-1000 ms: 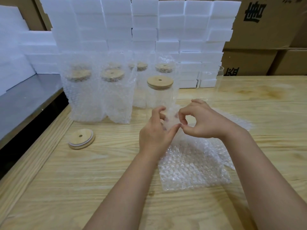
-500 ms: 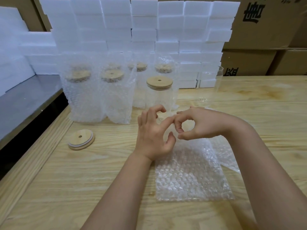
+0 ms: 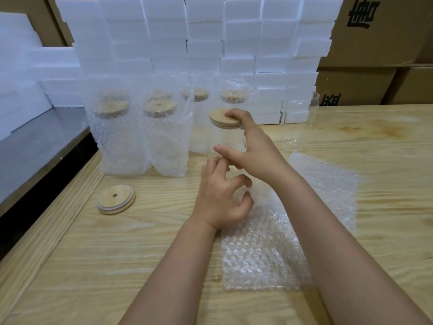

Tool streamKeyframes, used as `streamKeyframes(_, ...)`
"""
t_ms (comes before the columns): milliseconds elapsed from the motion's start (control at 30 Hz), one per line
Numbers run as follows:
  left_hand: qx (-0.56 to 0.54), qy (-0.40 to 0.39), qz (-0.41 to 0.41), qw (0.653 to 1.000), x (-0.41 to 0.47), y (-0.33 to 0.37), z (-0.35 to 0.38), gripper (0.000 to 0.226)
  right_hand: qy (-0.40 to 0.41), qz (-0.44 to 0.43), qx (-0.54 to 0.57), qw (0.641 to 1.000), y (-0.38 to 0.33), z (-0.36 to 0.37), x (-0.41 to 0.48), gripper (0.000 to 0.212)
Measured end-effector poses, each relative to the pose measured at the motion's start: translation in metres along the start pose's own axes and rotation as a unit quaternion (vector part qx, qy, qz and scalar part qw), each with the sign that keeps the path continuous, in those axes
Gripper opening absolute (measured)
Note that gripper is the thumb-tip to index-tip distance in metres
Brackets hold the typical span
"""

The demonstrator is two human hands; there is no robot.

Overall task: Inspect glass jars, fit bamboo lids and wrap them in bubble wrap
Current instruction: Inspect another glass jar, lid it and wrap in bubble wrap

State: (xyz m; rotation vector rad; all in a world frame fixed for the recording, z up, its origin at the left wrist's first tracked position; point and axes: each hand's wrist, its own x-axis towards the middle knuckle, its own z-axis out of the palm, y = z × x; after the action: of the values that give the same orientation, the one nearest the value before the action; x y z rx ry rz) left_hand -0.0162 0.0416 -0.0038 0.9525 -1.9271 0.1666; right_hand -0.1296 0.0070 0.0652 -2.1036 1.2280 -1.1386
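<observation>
Since a second ago my right hand [image 3: 255, 146] has left the wrap [image 3: 269, 249] and lies spread, fingertips [image 3: 230, 113] on the lid [image 3: 220, 118] of the jar [image 3: 228, 139] standing behind it, while my left hand [image 3: 220, 200] hovers curled, grip unclear.

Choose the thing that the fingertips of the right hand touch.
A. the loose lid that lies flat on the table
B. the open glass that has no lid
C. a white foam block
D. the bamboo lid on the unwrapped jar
D: the right hand reaches forward and its fingertips lie on the bamboo lid of the unwrapped jar, while the loose lid lies apart on the table.
</observation>
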Motion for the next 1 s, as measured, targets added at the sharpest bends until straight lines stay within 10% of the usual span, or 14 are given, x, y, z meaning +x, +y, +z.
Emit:
streamKeyframes(433, -0.065, -0.018, -0.023, 0.997, -0.002, 0.002, 0.001, 0.004, 0.256, -0.006, 0.196, 0.947, -0.002, -0.053, -0.001, 0.046)
streamKeyframes(1000, -0.087, 0.026, -0.088, 0.992, -0.001, -0.003, 0.003, 0.019, 0.17, 0.072, 0.301, 0.936, 0.017, -0.073, -0.011, 0.044)
